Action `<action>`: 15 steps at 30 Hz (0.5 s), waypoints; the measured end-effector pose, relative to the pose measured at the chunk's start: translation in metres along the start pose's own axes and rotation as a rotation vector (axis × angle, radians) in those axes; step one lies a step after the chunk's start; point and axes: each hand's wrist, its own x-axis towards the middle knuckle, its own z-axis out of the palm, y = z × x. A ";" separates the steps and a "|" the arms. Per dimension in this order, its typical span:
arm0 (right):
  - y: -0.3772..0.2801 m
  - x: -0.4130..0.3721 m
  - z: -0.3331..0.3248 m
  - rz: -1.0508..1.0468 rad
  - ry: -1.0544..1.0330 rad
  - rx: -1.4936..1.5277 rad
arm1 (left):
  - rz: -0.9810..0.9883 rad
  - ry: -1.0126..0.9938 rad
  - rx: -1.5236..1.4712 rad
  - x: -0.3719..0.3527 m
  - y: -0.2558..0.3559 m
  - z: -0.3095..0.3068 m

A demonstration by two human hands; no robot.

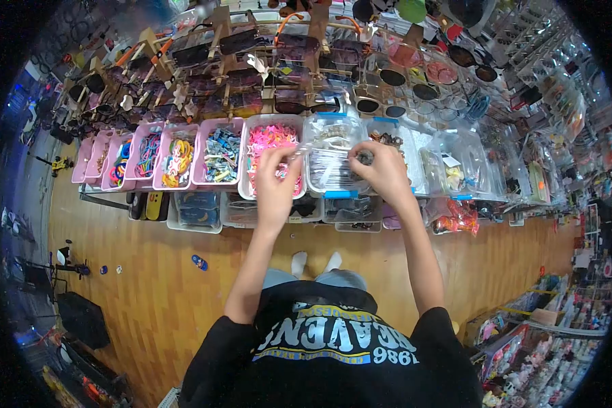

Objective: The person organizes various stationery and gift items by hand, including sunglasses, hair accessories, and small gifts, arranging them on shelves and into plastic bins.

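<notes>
My left hand (277, 180) is over the light basket of pink star-shaped pieces (268, 136). Its thumb and fingertips pinch a thin, pale, clear-looking strip (305, 147). My right hand (389, 171) hovers at the right side of a clear plastic box (309, 178) with blue latches. Between the right thumb and fingers is a small, dark, round item (365, 157); its kind is not clear. White flat packets (333, 168) fill the front of the clear box, and small beige pieces lie behind them.
Pink trays (196, 180) of hair ties and clips line the left. Racks of sunglasses (299, 102) rise behind. A bag of clear packaging (452, 166) lies to the right, with more bins (197, 211) on a lower shelf. A blue slipper-like item (199, 262) is on the wooden floor.
</notes>
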 end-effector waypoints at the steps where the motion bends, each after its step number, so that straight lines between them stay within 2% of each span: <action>1: 0.005 -0.002 0.003 -0.081 0.019 -0.063 | 0.000 0.014 -0.002 0.003 0.004 0.009; 2: 0.007 -0.005 0.006 -0.161 0.038 -0.121 | -0.002 0.015 0.003 0.005 0.005 0.018; 4: 0.000 -0.013 0.012 -0.170 0.005 -0.148 | -0.052 0.056 0.052 0.007 0.002 0.036; 6: -0.008 -0.015 0.019 -0.229 -0.024 -0.176 | 0.068 0.089 0.086 0.004 -0.010 0.050; 10: -0.004 -0.007 0.030 -0.445 -0.079 -0.407 | -0.013 0.184 -0.031 0.009 0.011 0.045; 12: -0.004 -0.001 0.030 -0.486 -0.086 -0.442 | 0.015 0.223 0.005 0.015 0.003 0.043; 14: -0.006 0.001 0.024 -0.522 -0.086 -0.482 | -0.130 0.156 -0.121 0.020 0.010 0.038; 15: -0.008 -0.002 0.018 -0.475 -0.050 -0.383 | -0.137 0.122 -0.135 0.021 0.002 0.040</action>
